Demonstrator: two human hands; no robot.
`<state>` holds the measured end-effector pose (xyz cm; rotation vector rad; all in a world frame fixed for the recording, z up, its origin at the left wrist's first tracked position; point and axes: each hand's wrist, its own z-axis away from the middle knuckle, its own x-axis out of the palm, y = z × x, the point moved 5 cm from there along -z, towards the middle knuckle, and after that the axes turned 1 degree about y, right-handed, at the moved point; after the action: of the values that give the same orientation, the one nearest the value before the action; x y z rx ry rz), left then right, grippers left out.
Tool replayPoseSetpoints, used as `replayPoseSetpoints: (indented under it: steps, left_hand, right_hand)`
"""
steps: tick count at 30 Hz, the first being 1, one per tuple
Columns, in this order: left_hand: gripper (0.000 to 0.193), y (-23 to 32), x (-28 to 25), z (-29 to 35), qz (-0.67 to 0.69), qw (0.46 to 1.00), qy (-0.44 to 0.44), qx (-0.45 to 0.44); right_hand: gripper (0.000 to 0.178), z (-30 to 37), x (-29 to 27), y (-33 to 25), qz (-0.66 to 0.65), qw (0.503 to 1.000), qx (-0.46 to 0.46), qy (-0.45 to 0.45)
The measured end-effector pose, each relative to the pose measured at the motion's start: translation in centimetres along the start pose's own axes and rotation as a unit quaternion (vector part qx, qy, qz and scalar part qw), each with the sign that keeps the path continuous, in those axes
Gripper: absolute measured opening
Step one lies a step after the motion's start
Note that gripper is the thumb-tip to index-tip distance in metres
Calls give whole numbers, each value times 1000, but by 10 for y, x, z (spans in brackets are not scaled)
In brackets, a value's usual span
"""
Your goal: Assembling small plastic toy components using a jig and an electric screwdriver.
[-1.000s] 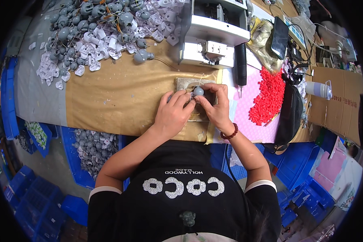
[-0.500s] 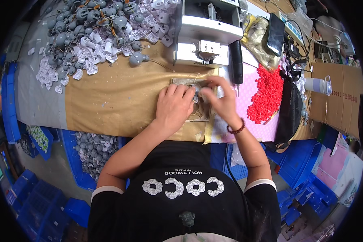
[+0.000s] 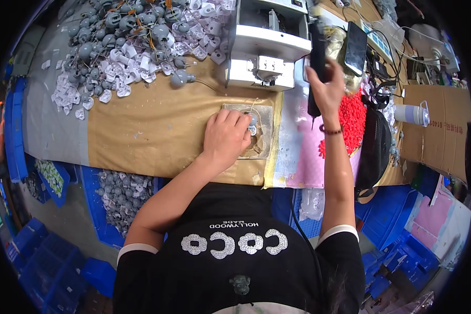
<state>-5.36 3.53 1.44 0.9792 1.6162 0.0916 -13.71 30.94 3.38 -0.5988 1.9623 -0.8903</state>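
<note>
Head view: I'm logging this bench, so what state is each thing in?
Left hand, curled by grey ball
Right hand, curled around black screwdriver
Grey ball, on metal plate, partly hidden
Black screwdriver, held, tip showing
Phone, screen dark
Red pieces, loosely heaped
Blue parts bin, uncovered

We observe the left hand (image 3: 226, 136) holding a grey rounded part (image 3: 253, 119) on a metal plate (image 3: 266, 116) atop the brown-covered surface (image 3: 152, 133), while the right hand (image 3: 327, 90) grasps a black driver (image 3: 313, 106) beside heaped red pieces (image 3: 354, 121).
</note>
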Motion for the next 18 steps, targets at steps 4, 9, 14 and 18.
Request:
replayPoseSetpoints:
  steps: [4,9,14,18]
  left_hand:
    - [35,-1,-1,2,16,1000,0,2]
    - [35,0,-4,0,28,1000,9,4]
    - [32,2,-1,1,4,1000,16,-7]
    - [31,1,0,2,0,1000,8,-15]
  right_hand:
    - [61,5,-43,-113,-295,938,-139,115]
    - [54,-3,-19,-155,-446,888,-76,-80]
    - [52,-16,19,-170,-411,901,-111,-87]
    - [55,-21,44,-159,-384,916,-66,-92]
